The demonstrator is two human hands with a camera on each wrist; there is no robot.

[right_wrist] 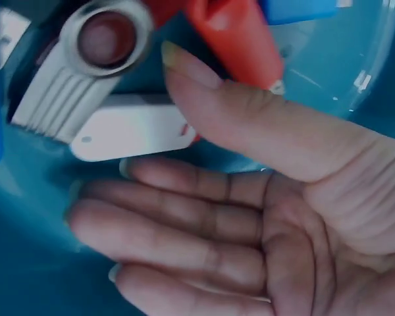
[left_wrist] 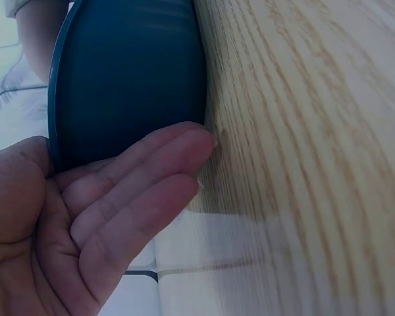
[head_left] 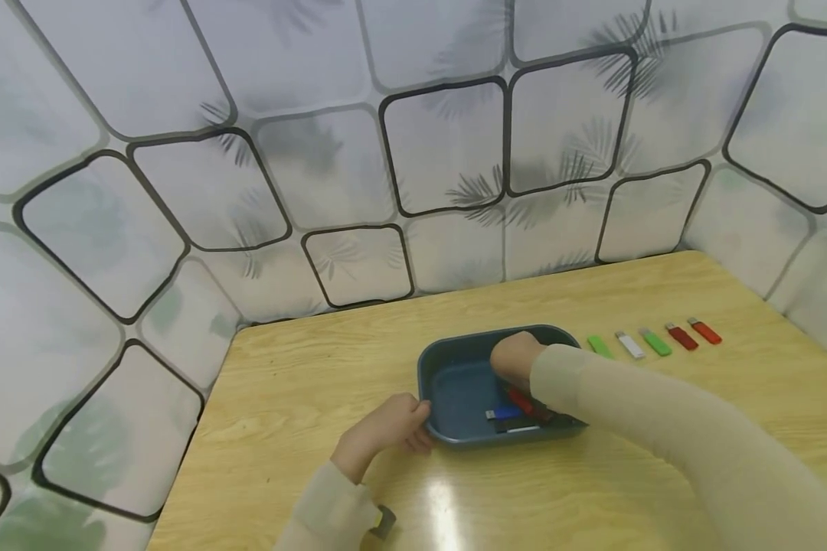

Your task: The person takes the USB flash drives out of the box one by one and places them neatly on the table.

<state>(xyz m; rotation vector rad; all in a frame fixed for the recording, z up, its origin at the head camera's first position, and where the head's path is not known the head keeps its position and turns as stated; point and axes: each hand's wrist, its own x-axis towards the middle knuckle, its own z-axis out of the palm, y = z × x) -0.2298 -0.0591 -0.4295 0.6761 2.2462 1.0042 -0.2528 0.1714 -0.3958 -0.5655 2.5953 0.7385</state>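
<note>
A dark blue plastic bin (head_left: 460,389) stands on the table with several USB sticks in it, among them a blue USB stick (head_left: 503,412) and a red USB stick (head_left: 520,399). My left hand (head_left: 394,423) holds the bin's left front corner, thumb at the rim and fingers along the outer wall (left_wrist: 131,72). Inside the bin is my right hand (right_wrist: 230,217), its fingers fairly straight and nothing gripped. Its thumb lies against or just over a white USB stick (right_wrist: 131,128); contact is hard to tell. Beside that is a ribbed stick with a round pivot (right_wrist: 105,39).
Right of the bin, several USB sticks lie in a row: a green one (head_left: 599,347), a white one (head_left: 629,344), another green one (head_left: 655,342), a dark red one (head_left: 681,337) and a red one (head_left: 704,330). Patterned fabric (head_left: 448,145) rises behind the wooden table (head_left: 317,360).
</note>
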